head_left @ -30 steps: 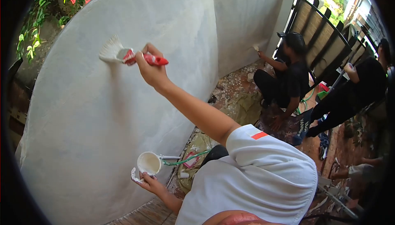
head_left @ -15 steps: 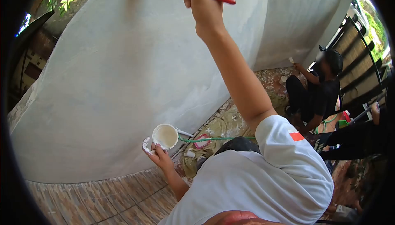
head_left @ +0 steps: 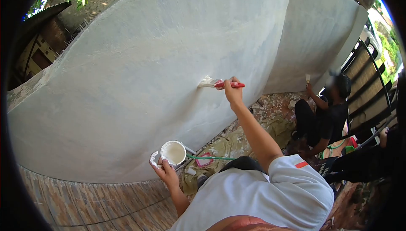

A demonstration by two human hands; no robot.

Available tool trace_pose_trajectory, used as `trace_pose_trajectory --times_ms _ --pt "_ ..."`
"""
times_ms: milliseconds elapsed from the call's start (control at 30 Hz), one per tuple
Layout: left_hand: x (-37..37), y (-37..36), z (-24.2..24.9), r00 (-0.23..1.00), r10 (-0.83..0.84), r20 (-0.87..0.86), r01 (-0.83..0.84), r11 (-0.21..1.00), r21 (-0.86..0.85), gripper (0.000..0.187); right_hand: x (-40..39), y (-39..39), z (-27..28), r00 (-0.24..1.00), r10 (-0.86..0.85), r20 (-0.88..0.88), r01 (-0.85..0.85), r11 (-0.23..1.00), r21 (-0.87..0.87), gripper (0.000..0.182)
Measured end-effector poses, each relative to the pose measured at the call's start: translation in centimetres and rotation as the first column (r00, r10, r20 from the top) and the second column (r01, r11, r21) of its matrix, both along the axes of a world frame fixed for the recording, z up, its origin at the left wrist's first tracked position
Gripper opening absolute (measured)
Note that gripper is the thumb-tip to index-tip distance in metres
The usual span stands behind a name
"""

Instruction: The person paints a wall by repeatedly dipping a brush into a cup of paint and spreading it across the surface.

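Observation:
A paintbrush (head_left: 219,84) with a red handle is in my right hand (head_left: 234,91), its fingers wrapped around the handle. The pale bristles (head_left: 206,82) spread out against the grey-white wall (head_left: 127,87). Lower down, my left hand (head_left: 165,171) grips a white tub (head_left: 184,148) from below and the side. Whitish paint (head_left: 172,154) shows inside it. A white, paint-coated strip (head_left: 154,158) stands out at the fingers of this hand, left of the tub.
A person (head_left: 325,112) in black crouches at the right, holding another brush (head_left: 308,78) near the far wall. A crumpled drop cloth (head_left: 228,142), green hose (head_left: 211,158) and pink-edged tray (head_left: 204,161) lie along the wall's foot. Tiles (head_left: 105,205) cover the lower left.
My right hand has brought the paintbrush down from high on the wall to its middle. The view has shifted upward. My left hand still holds the tub.

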State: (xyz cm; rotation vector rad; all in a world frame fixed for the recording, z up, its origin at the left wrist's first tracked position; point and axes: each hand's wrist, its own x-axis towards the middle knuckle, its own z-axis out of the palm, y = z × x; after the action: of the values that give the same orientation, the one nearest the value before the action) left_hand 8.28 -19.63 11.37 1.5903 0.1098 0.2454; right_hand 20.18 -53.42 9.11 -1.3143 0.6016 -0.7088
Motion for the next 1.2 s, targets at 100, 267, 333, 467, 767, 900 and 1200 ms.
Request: trace_pose_trajectory --times_ms 100,267,333,467,767,900,1200 --pt "-0.3 -0.4 0.9 1.000 0.006 0.028 -0.005 1.000 -0.009 0.036 3.1 -6.0 6.2 0.956 -0.032 0.290 0.036 0.999 -0.009 0.017" --pt "-0.2 -0.1 0.1 0.999 0.049 0.023 -0.048 0.998 -0.047 0.040 1.6 -12.3 26.9 0.705 -0.175 0.687 0.183 0.981 0.063 0.014" --pt "0.3 0.6 -1.6 0.998 0.045 0.040 -0.042 0.997 -0.063 0.042 3.2 -14.0 29.1 0.649 -0.163 0.743 0.194 0.980 0.046 0.016" --pt "0.1 0.1 -0.8 0.998 0.050 -0.033 -0.052 0.996 -0.074 0.045 6.4 -13.6 21.8 0.782 -0.140 0.607 0.264 0.957 -0.119 0.019" --pt "0.3 -0.2 -0.4 0.998 -0.058 0.033 0.059 0.998 -0.020 0.048 0.5 -7.6 3.6 0.951 -0.300 -0.076 0.271 0.926 -0.263 0.020" --pt "0.3 -0.3 -0.6 0.997 -0.064 0.053 0.066 0.997 -0.029 0.042 -0.1 -9.3 18.5 0.904 -0.047 0.425 0.089 0.993 -0.081 0.016" --pt "0.7 0.0 -0.2 0.993 -0.121 0.008 0.122 0.992 -0.027 0.042 2.9 -6.8 21.7 0.733 -0.085 0.675 0.305 0.928 -0.214 0.019"
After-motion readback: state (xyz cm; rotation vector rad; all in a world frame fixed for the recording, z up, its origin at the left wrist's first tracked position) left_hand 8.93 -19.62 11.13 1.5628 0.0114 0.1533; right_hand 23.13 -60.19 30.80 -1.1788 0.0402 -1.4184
